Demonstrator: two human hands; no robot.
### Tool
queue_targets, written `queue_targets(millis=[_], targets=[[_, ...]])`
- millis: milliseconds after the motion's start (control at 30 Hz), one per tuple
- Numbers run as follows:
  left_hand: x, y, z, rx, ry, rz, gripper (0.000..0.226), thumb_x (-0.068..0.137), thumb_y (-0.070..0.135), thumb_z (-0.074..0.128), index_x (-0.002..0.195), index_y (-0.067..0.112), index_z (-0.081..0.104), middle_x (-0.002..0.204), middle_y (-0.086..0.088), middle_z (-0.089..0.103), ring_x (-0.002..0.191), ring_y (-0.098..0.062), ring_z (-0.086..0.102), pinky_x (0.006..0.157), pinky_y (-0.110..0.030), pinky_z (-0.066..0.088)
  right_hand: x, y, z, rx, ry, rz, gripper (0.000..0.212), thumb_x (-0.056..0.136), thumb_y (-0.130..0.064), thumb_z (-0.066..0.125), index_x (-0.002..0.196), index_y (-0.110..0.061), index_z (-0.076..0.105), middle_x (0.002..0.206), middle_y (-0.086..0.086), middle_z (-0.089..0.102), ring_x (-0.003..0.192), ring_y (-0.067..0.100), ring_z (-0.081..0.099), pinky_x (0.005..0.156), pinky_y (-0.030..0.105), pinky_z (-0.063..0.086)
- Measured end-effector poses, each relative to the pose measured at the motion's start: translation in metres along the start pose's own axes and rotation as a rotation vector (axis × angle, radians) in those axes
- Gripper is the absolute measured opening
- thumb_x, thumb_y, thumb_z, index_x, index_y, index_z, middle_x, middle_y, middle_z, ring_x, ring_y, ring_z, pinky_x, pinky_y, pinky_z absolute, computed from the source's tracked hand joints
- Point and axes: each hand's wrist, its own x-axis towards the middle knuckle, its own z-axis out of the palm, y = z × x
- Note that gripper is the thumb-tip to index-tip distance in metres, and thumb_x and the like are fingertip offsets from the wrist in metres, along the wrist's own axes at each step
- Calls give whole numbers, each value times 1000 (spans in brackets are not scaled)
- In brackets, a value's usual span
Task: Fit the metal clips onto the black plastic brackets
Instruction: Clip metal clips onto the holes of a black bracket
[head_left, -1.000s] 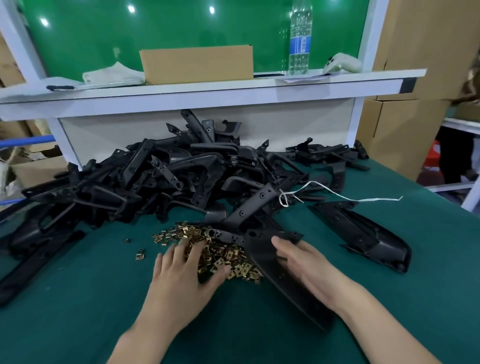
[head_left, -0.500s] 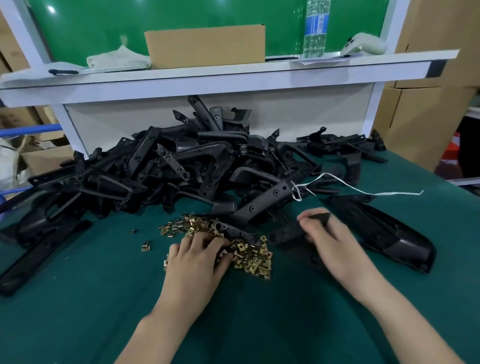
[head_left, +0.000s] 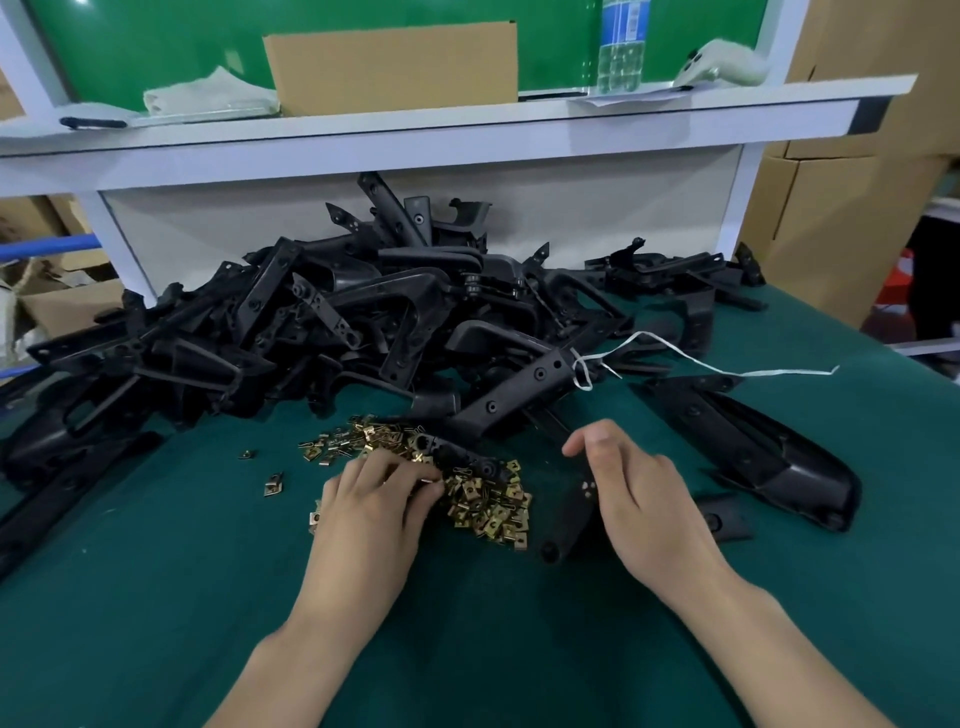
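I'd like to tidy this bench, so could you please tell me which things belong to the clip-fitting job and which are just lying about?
For the job: metal clips, bracket under the right hand, heap of black brackets.
Lying about: cardboard box, water bottle, cloth, white string.

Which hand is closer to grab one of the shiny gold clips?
The left hand: its fingers touch the pile of gold clips, while the right hand is over a black bracket beside the pile.
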Motion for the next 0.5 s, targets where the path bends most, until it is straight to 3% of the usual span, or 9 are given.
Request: queue_targets(millis=[200, 300, 500], targets=[[0, -3, 0, 19, -19, -20, 21, 96, 28, 63, 112, 19, 74, 97, 7, 63, 92, -21, 57, 88, -39, 43, 3, 3, 5, 39, 53, 57, 58, 93, -76, 7, 96, -46, 55, 47, -9, 43, 48, 7, 49, 52, 18, 37], [0, -1, -3, -41, 8, -34, 25, 97, 30, 60, 119, 20, 69, 100, 9, 65, 97, -19, 58, 93, -36, 40, 4, 1, 6, 19, 59, 63, 58, 95, -72, 7, 97, -44, 57, 51, -13, 49, 54, 5, 53, 52, 21, 32], [-1, 2, -5, -246, 83, -92, 11, 95, 24, 63, 104, 24, 69, 94, 17, 62, 93, -16, 57, 86, -49, 50, 4, 1, 7, 40, 64, 72, 56, 97, -70, 11, 97, -42, 60, 48, -16, 49, 53, 4, 53, 55, 24, 31]])
